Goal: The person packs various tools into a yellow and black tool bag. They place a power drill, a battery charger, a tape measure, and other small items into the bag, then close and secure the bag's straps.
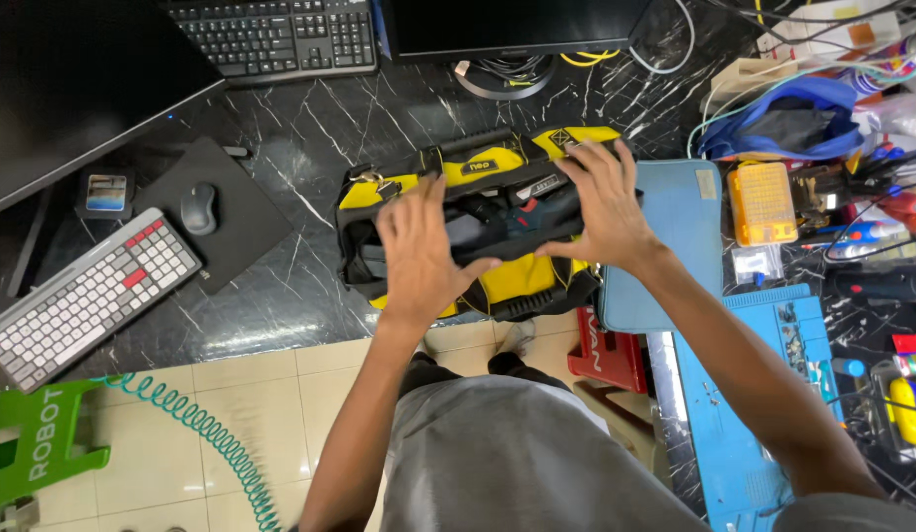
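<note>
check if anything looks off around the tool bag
The yellow and black tool bag sits at the very edge of the dark marble desk, its near side overhanging. Both hands, left hand and right hand, rest on it.

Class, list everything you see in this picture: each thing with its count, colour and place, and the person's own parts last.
tool bag: 1, yellow and black, open, desk centre
keyboards: 2; black at top, white-grey with red keys at left
mouse: 1, dark grey, on black pad
monitors: 2, black; top left, top centre
blue mat: 1, right desk edge
blue case: 1, right of bag
orange box: 1, right
red stool: 1, under desk
coiled cord: 1, teal, floor
green stand: 1, bottom left
left hand: on bag's opening
right hand: on bag's top edge
</note>
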